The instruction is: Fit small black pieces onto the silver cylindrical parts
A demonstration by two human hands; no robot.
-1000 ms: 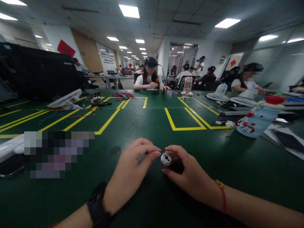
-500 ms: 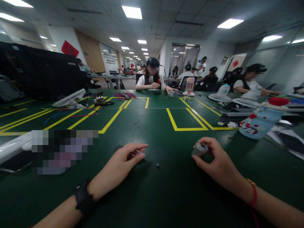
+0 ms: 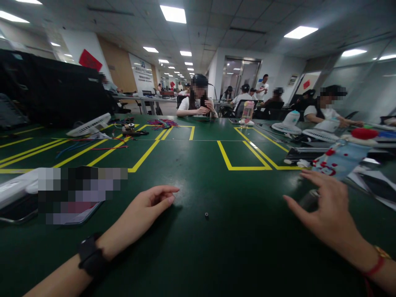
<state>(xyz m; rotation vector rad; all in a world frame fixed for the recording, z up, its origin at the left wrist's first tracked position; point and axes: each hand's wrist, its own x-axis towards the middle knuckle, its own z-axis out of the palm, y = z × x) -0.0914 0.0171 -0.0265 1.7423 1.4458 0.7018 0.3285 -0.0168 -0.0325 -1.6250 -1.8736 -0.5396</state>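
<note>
My left hand (image 3: 148,208) hovers over or rests on the green table (image 3: 198,255), relaxed, its thumb a little apart from the forefinger and nothing visible between them. To its right a small dark ring-like metal piece (image 3: 206,215) stands alone on the table. At the right, my right hand (image 3: 331,210) has its thumb and fingers spread wide. Just behind the gap between them is a grey metal cylinder (image 3: 309,200), partly hidden by that hand and slightly blurred; the fingers no longer wrap it.
A light blue bottle with a red top (image 3: 343,154) stands beyond my right hand. Phones (image 3: 18,212) and a white device lie at the left. Loose wires (image 3: 162,123), a white fan (image 3: 89,125) and yellow tape lines (image 3: 250,168) are farther back. A person (image 3: 198,101) sits opposite.
My right hand has carried the metal cylinder to the right and opened from it. My left hand has drawn back to the left. The small metal piece stays put.
</note>
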